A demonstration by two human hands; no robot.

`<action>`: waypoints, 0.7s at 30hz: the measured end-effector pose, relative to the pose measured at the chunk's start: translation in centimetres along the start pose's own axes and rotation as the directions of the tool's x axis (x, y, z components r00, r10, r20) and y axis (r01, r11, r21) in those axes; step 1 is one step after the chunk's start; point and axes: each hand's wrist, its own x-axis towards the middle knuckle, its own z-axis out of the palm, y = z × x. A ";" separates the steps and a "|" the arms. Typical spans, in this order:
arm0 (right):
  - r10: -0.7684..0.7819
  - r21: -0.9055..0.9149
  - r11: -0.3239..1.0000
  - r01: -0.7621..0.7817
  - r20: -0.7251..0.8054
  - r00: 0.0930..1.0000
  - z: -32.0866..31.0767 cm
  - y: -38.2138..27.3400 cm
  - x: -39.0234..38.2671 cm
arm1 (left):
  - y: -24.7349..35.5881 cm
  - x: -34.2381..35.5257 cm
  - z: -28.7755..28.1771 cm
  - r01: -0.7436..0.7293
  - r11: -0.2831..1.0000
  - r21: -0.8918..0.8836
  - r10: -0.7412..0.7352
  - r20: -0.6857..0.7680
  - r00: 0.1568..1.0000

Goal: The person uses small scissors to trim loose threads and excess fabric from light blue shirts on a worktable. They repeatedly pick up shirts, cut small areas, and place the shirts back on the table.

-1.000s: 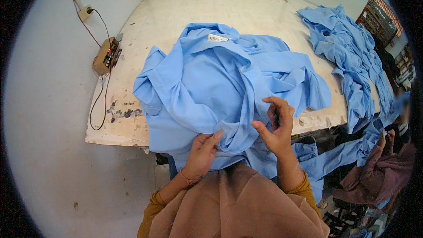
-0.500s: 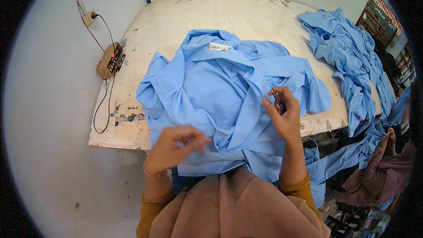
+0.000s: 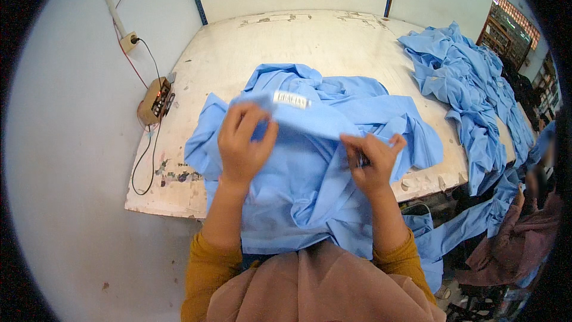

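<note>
A light blue shirt [image 3: 280, 173] lies spread on the table in front of me, its sleeves bunched to both sides. My left hand [image 3: 243, 146] pinches the left end of its collar [image 3: 316, 118], smeared a little by motion. At the collar's right end my right hand [image 3: 372, 164] grips the edge between thumb and fingers. The collar is drawn up between both hands, with a white label [image 3: 291, 99] on it. Something small and dark shows in my right palm, like thread snips, mostly hidden by the fingers.
More blue garments [image 3: 459, 77] lie heaped on the table's [image 3: 286, 42] right side. A brown box with cables [image 3: 156, 101] is by the left wall, below a socket [image 3: 128, 42]. At the lower right, another person's brown sleeve [image 3: 500, 244] is beside hanging blue cloth.
My left hand has moved up from the shirt's lower front to the collar and taken hold. My right hand has shifted slightly left and down onto the collar, which is now pulled toward me.
</note>
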 end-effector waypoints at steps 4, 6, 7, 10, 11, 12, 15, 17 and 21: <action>-0.086 0.124 0.990 0.066 0.158 0.984 -2.5 -1.7 -2.2 | 3.4 -5.3 -3.3 0.596 0.678 -0.430 -0.506 0.316 0.803; -0.106 0.148 0.986 0.076 0.207 0.973 -2.8 -2.2 -3.1 | 5.6 -6.1 -3.0 0.693 0.035 -0.720 -0.690 0.484 0.538; -0.109 0.137 0.988 0.076 0.249 0.962 -2.8 -2.2 -3.6 | 5.0 -7.7 -2.3 0.534 -0.163 -0.829 -0.630 0.505 0.591; -0.105 0.120 0.990 0.069 0.329 0.938 -2.5 -2.0 -4.3 | 6.0 -8.2 -1.6 0.311 -0.290 -0.905 -0.713 0.421 0.561; -0.073 0.111 0.993 0.033 0.368 0.927 -2.4 -1.9 -4.2 | 6.2 -8.1 -1.5 0.397 -0.193 -0.897 -0.714 0.406 0.570; -0.040 0.102 0.995 -0.002 0.406 0.913 -2.3 -1.7 -3.9 | 6.6 -7.8 -1.6 0.476 -0.092 -0.875 -0.714 0.391 0.581; 0.034 0.200 0.968 -0.149 0.483 0.875 -2.9 -2.2 -2.5 | 6.9 -7.4 -1.1 0.597 0.079 -0.799 -0.738 0.356 0.574; 0.080 0.254 0.939 -0.231 0.493 0.866 -3.8 -3.1 -1.3 | 7.0 -7.4 -0.9 0.624 0.082 -0.777 -0.749 0.365 0.552; 0.161 0.192 0.946 -0.262 0.423 0.892 -3.3 -4.4 0.0 | 7.3 -7.4 -0.7 0.599 -0.011 -0.801 -0.737 0.411 0.536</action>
